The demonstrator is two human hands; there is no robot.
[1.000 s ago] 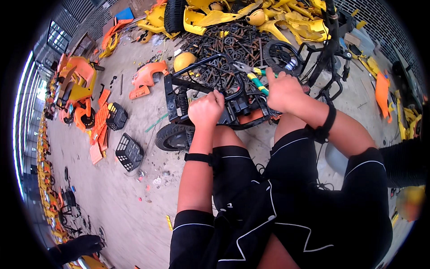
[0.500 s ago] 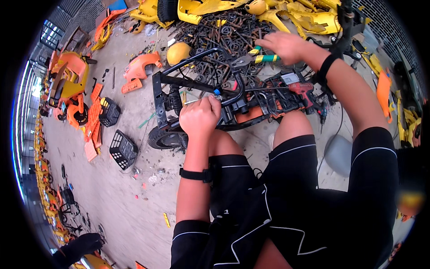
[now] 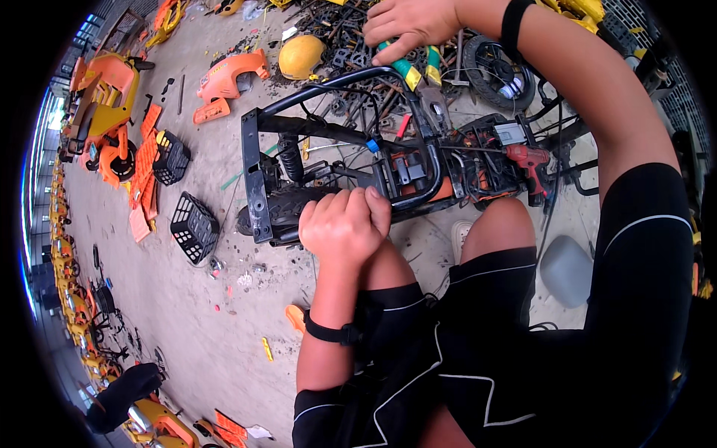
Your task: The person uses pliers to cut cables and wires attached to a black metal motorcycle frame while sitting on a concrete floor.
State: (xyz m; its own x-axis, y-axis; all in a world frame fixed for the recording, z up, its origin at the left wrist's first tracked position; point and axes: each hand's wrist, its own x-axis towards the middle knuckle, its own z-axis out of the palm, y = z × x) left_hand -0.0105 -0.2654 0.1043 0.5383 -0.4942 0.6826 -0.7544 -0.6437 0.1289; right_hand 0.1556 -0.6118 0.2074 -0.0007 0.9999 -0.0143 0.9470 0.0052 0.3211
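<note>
My left hand (image 3: 345,225) is closed in a fist at the near side of the black vehicle frame (image 3: 258,175), just above my left knee. What it grips, if anything, is hidden. My right hand (image 3: 411,28) reaches past the frame's far bar, thumb and fingers over one handle of long-handled cutters (image 3: 409,72). The cutters have green and yellow handles, standing apart, and their grey jaws point toward the frame's looped bar. A red power drill (image 3: 529,166) lies on the frame's right part, near wiring and a battery-like box (image 3: 511,134).
Beyond the frame is a heap of dark metal parts (image 3: 351,82) with a yellow dome-shaped piece (image 3: 301,57). A loose wheel (image 3: 493,73) lies right of it. Left are orange panels (image 3: 231,77) and black baskets (image 3: 194,226). A grey seat-like piece (image 3: 565,270) lies beside my right leg.
My right hand has moved left and farther away; the cutters have swung round so their jaws point toward me. My left fist has shifted lower against the frame, away from a thin rod.
</note>
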